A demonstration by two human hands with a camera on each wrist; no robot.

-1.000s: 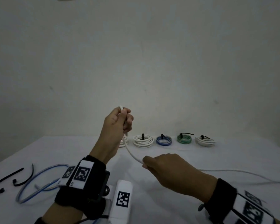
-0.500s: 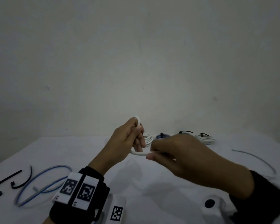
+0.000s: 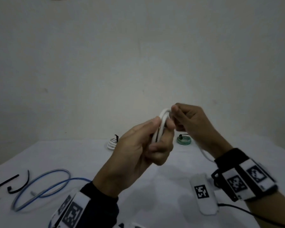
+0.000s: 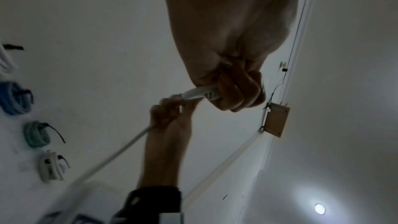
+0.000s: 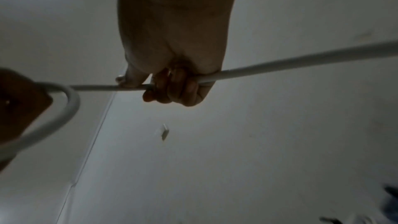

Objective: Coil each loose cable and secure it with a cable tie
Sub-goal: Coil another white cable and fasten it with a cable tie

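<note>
Plain white wall point(image 3: 138, 55) behind white table point(image 3: 155, 178).

White table point(image 3: 89, 155), pale wall point(image 3: 138, 55)

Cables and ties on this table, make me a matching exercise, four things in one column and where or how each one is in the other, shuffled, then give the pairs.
Things:
1. white cable
2. blue cable
3. green coil
4. black cable ties

States:
A. coiled and tied, at the table's far side
B. lying loose at the near left edge
C. looped in the left hand, fed by the right hand
D. uncoiled on the table, near left

Pairs: 1-C, 2-D, 3-A, 4-B
</note>
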